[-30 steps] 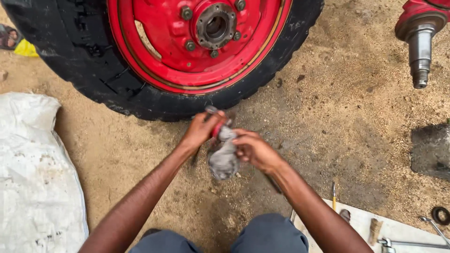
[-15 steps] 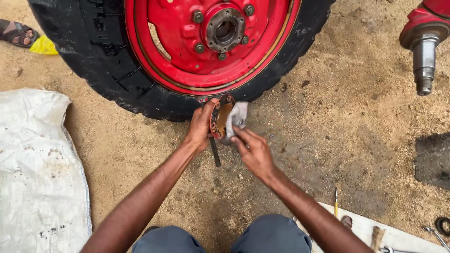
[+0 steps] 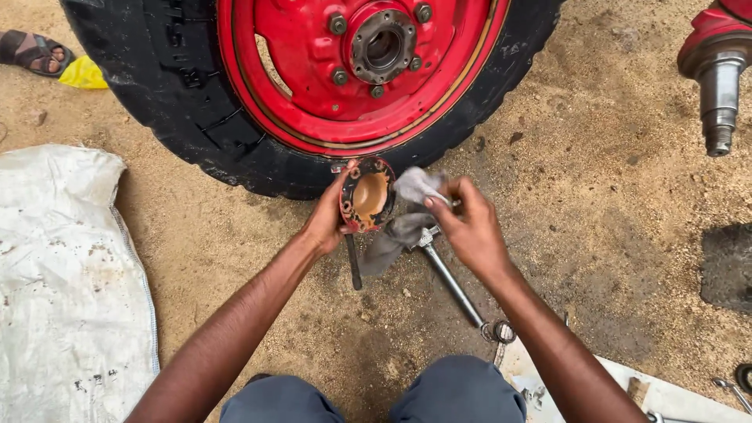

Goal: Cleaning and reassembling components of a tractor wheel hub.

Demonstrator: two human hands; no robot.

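Note:
My left hand (image 3: pixel 327 219) grips a round red hub cap (image 3: pixel 366 196), tilted so its greasy brown inside faces me. My right hand (image 3: pixel 468 227) holds a crumpled grey rag (image 3: pixel 407 210) just to the right of the cap, the cloth hanging down between both hands. Directly behind lies a big black tyre (image 3: pixel 180 117) on a red wheel rim (image 3: pixel 313 70) with a bolted hub opening (image 3: pixel 382 47). A long metal wrench (image 3: pixel 450 278) lies on the sand under my right hand.
A white sack (image 3: pixel 66 282) is spread at the left. A red axle spindle (image 3: pixel 717 86) sticks down at the top right. A sandal (image 3: pixel 31 51) and a yellow scrap (image 3: pixel 82 74) lie top left. Tools rest on a white board (image 3: pixel 627 384) at bottom right.
Both hands have risen toward the tyre. The cap has been turned so its inner face shows, and the rag has moved from wrapping it to its right side.

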